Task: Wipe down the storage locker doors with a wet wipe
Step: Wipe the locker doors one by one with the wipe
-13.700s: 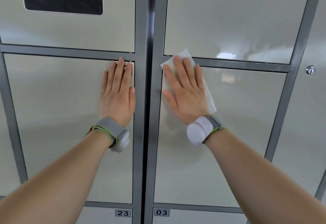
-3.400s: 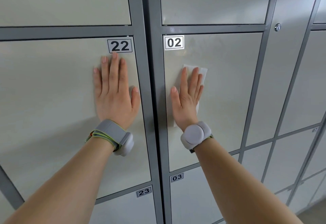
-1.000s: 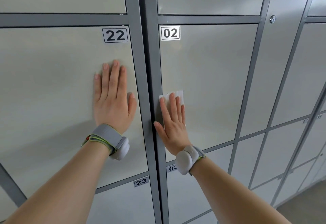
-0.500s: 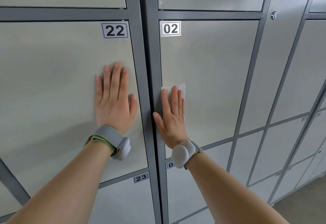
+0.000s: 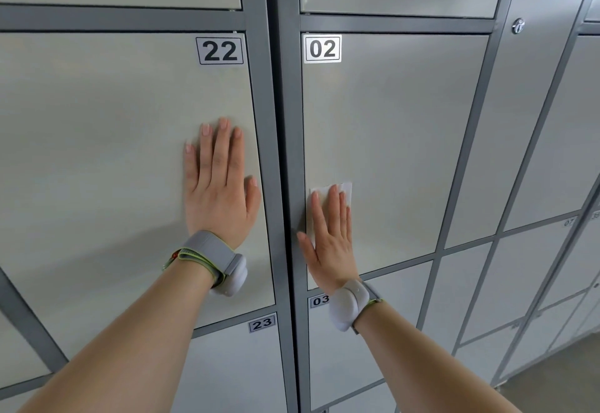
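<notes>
Locker door 02 (image 5: 396, 139) is pale grey in a dark grey frame. My right hand (image 5: 329, 237) lies flat on its lower left part and presses a white wet wipe (image 5: 346, 190) against the door; only the wipe's top edge shows above my fingertips. My left hand (image 5: 220, 185) rests flat, fingers up, on locker door 22 (image 5: 97, 152) near its right edge, holding nothing. Both wrists carry grey bands with white pods.
A dark grey post (image 5: 276, 152) separates the two doors. Doors 23 (image 5: 233, 367) and 03 (image 5: 347, 364) lie below. More lockers run off to the right, with a round keyhole (image 5: 518, 26) on the tall narrow panel. Floor shows at the bottom right.
My right hand with the wipe has slid down the left side of door 02 from mid-height. The left hand has stayed flat on door 22.
</notes>
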`<move>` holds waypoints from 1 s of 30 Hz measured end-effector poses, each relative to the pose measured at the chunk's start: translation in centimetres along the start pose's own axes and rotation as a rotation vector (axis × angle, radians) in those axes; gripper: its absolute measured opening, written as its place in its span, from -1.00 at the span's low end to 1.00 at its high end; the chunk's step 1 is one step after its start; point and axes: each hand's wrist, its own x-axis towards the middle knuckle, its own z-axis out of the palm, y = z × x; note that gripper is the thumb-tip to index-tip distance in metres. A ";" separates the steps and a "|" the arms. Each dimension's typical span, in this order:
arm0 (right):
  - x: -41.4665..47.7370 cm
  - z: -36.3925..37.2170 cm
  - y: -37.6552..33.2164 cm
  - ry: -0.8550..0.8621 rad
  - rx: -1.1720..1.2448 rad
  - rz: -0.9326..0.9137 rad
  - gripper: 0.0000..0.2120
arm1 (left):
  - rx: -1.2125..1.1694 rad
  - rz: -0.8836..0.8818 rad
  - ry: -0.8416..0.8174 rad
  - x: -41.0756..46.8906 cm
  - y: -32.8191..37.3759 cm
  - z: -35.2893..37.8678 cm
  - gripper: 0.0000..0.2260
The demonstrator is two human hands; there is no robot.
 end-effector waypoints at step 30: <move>2.6 -1.7 1.8 0.185 0.325 0.292 -0.40 | 0.028 -0.128 -0.013 -1.5 2.2 1.1 -0.44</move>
